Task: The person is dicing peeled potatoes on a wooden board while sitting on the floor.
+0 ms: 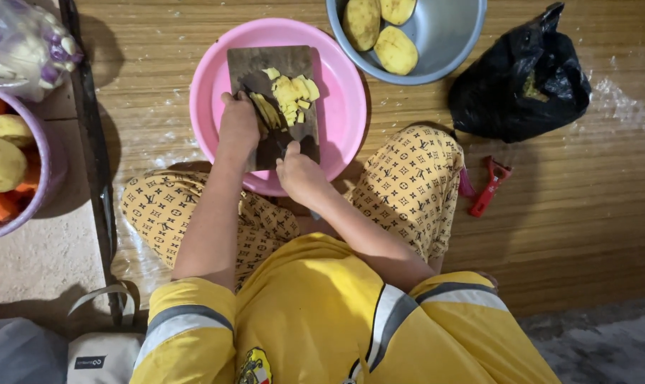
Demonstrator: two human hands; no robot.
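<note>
Two hands work on a dark cutting board (255, 67) over a pink bowl (340, 107): the left hand (238, 122) presses potato pieces (290, 96), and the right hand (301, 174) has its fingers clenched around a knife handle.

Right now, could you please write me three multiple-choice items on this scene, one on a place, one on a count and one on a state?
1. Where does the cutting board rest?
A. on the pink basin
B. in the metal bowl
C. on the black bag

2. How many peeled potatoes show in the metal bowl?
A. one
B. three
C. six

3. In what state is the potato on the cutting board?
A. whole and unpeeled
B. mashed
C. cut into small pieces

Answers:
1. A, the board lies across the basin's rim.
2. B, three pale yellow potatoes lie inside it.
3. C, yellow slices and bits lie by the left hand, with the right hand at the board's near end.
</note>
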